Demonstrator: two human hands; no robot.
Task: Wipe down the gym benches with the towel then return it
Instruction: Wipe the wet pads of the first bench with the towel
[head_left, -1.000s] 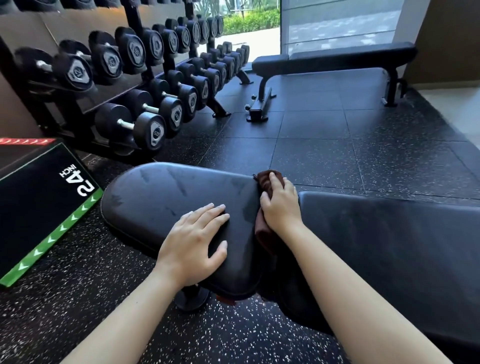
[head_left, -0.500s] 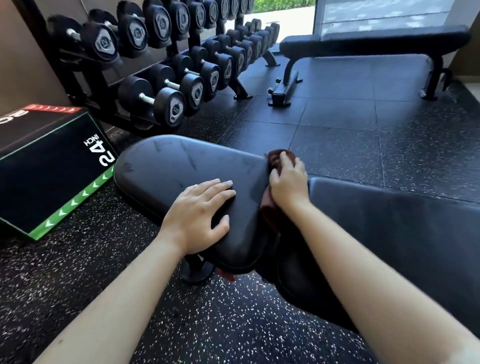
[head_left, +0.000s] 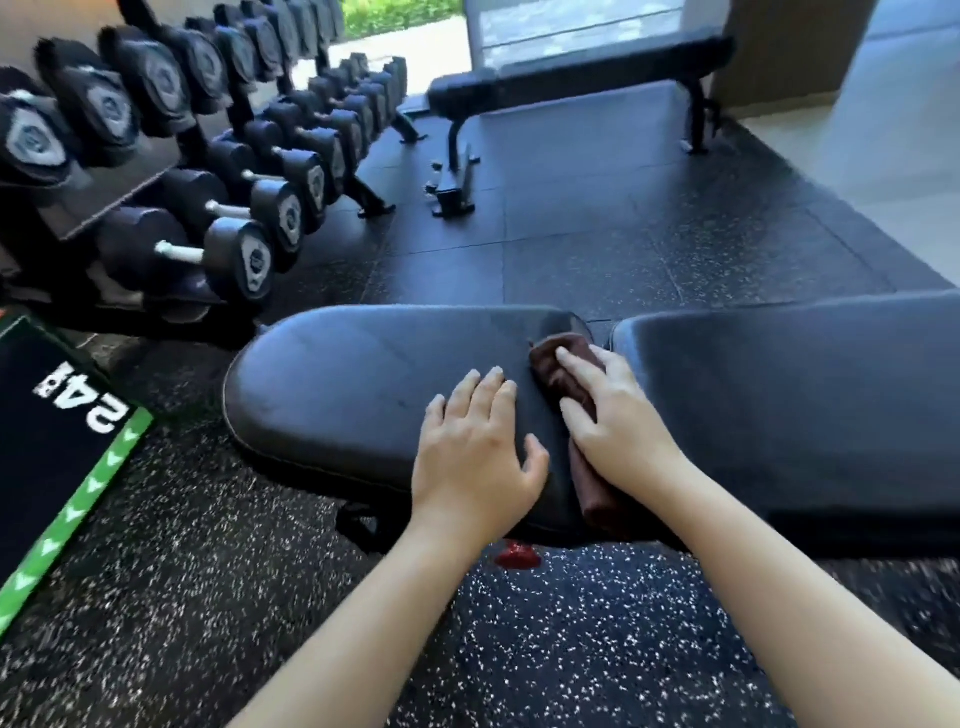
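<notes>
- Towel (head_left: 569, 366), brown and folded into a long strip, lies on the right end of the near bench's seat pad (head_left: 363, 384), just beside the gap before the back pad.
- Plyo box (head_left: 62, 447) marked 24 and the dumbbell rack (head_left: 218, 171) stand to the left, untouched. They only sit differently in view because the head has turned.
- Left hand (head_left: 475, 460) has stayed flat on the seat pad, fingers straight and together and holding nothing. It seems to brace the pad, and now lies just beside the towel.
- Right hand (head_left: 621, 423) was curled over the towel's top at the pad's far edge 1 second ago. It has since drawn back toward the person and onto the pad surface. The fingers lie mostly straight over the cloth, pressing it down rather than clutching it. The towel's tail runs out under the wrist and over the near edge.
- Judgement: this looks like a pull stroke along the seam end of the seat pad, so wiping is under way, not finished.
- Back pad (head_left: 789, 410) to the right shows no contact with the towel, and probably comes next.
- Far bench (head_left: 576, 78) stands well apart and remains to be wiped before the towel goes back.
</notes>
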